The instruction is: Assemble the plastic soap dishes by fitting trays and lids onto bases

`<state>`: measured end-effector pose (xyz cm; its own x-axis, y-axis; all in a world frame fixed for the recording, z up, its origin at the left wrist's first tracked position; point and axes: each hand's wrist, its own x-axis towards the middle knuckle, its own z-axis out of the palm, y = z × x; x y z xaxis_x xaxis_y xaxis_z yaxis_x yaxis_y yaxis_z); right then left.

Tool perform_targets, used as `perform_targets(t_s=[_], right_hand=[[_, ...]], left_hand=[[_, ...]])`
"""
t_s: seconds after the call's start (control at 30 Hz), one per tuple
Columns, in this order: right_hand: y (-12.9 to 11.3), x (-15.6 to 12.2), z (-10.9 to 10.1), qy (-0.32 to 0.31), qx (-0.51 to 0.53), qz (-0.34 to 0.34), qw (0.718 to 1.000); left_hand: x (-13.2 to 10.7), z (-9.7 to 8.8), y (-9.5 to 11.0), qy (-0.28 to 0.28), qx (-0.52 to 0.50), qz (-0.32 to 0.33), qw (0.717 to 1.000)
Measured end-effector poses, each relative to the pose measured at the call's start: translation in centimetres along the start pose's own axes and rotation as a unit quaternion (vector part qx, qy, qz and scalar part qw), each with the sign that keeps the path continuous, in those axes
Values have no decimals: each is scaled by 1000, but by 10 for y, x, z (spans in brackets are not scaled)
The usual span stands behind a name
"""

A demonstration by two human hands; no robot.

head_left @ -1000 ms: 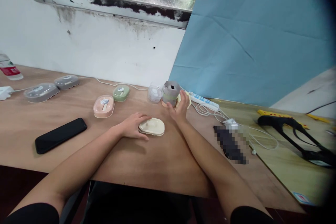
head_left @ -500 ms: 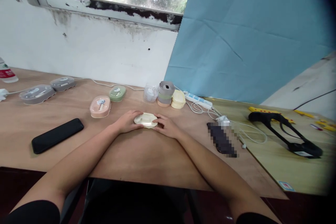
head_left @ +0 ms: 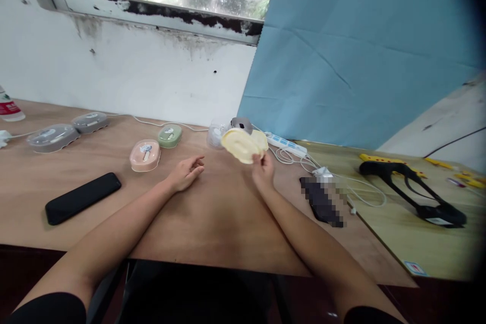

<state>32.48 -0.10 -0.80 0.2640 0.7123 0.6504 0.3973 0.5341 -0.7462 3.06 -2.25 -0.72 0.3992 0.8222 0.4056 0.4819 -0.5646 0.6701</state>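
Note:
My right hand (head_left: 263, 171) pinches the lower edge of a pale yellow oval tray (head_left: 241, 145), raised and tilted above the table. The tray covers part of a stack of grey containers (head_left: 243, 124) and of a stack of similar pale yellow pieces (head_left: 261, 137) behind it. My left hand (head_left: 188, 172) rests on the brown tabletop with nothing in it, its fingers apart. Beyond and left of that hand are a pink oval box (head_left: 145, 156) and a green oval box (head_left: 170, 135) with clear lids.
Clear plastic lids (head_left: 215, 134) stand beside the stacks. Two grey boxes (head_left: 55, 137) and a black phone (head_left: 83, 197) lie on the left. Towards the right are a white power strip (head_left: 286, 145) with cables, a pixelated dark item (head_left: 322, 202) and a black strap-like frame (head_left: 413, 192).
My right hand has lifted the pale yellow tray off the table, up and to the right. My left hand has let go of it and stayed nearly in place.

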Motion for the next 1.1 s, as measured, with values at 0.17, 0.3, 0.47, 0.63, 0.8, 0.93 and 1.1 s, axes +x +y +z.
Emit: perform_targets(t_s=[0.17, 0.3, 0.47, 0.63, 0.8, 0.93, 1.1], right_hand=[[48, 36, -23, 187, 71, 90, 976], [81, 49, -33, 208, 100, 223, 947], [91, 66, -22, 205, 106, 210, 950], [91, 78, -7, 166, 6, 160, 973], [89, 71, -11, 159, -145, 94, 972], [86, 64, -17, 130, -212, 72, 966], [91, 60, -16, 91, -217, 32, 971]], left_hand=[[0, 1, 0, -31, 36, -8, 999], [1, 4, -1, -41, 48, 2, 998], [2, 5, 0, -47, 70, 1, 996], [2, 2, 3, -44, 89, -4, 995], [1, 1, 3, -42, 95, -4, 995], [2, 2, 1, -43, 98, -4, 994], [1, 2, 2, -46, 102, -3, 994]])
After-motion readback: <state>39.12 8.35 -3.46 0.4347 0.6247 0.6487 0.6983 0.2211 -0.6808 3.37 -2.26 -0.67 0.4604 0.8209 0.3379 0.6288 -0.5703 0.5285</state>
